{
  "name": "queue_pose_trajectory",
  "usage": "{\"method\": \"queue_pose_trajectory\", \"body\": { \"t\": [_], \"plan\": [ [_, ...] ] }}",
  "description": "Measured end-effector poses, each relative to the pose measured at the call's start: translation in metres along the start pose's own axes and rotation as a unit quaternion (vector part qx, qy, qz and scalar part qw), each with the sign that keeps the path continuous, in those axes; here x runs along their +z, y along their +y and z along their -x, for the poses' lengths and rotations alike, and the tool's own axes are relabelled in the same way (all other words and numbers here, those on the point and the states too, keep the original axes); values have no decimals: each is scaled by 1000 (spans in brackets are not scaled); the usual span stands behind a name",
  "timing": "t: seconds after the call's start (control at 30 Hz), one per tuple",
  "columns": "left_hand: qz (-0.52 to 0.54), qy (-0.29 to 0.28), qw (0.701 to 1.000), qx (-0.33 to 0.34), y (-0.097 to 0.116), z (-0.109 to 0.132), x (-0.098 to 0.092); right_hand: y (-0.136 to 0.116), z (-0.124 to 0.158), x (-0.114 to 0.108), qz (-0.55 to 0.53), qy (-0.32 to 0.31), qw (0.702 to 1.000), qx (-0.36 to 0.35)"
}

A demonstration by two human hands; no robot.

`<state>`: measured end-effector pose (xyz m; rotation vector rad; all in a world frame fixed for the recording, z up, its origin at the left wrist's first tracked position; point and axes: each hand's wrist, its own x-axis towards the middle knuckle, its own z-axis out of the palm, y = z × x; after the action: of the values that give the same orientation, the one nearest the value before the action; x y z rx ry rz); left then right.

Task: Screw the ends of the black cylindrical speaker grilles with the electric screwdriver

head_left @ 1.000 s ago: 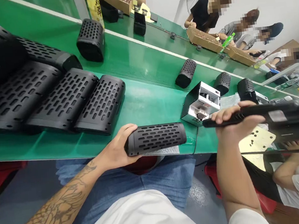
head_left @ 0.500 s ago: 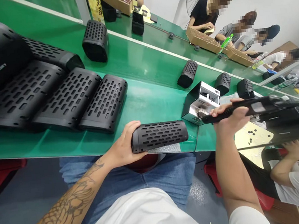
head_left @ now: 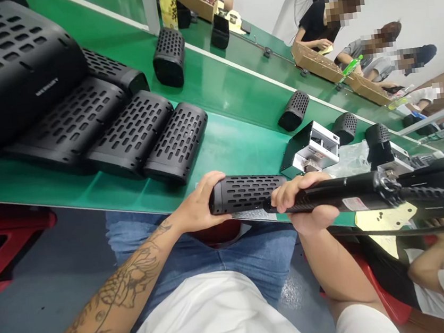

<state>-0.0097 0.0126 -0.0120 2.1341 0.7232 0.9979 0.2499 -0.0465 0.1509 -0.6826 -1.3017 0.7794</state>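
Note:
My left hand (head_left: 200, 207) is wrapped round the left end of a black perforated speaker shell (head_left: 249, 191) lying on its side at the near edge of the green conveyor belt (head_left: 226, 134). My right hand (head_left: 304, 205) grips a black electric screwdriver (head_left: 354, 199) held level, its tip at the shell's right end. A cable runs from the tool off to the right.
Several black perforated shells (head_left: 121, 130) lie in a row at the left of the belt. More shells (head_left: 294, 110) stand further along, beside a silver screw feeder (head_left: 312, 151). A co-worker's arm (head_left: 429, 266) is at the right; other people sit at the far side with cardboard trays (head_left: 316, 62).
My right hand has brought the screwdriver down and left from the screw feeder to the right end of the shell. My left hand keeps its hold on the shell.

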Motion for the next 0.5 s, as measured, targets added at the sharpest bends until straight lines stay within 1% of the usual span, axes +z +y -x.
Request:
{"method": "queue_pose_trajectory", "body": {
  "t": [0.07,0.3,0.4,0.5],
  "plan": [
    [3,1,1000,-3,0,-1,0,1,-2,0,-10,-12,1000,17],
    [4,0,999,-41,4,-5,-3,5,-3,3,-50,-65,996,38],
    [-8,-9,999,-41,5,-5,-5,9,-4,3,-70,-90,992,49],
    [-24,-11,999,-33,4,-5,-5,17,-3,0,-73,-95,991,52]
  ]
}}
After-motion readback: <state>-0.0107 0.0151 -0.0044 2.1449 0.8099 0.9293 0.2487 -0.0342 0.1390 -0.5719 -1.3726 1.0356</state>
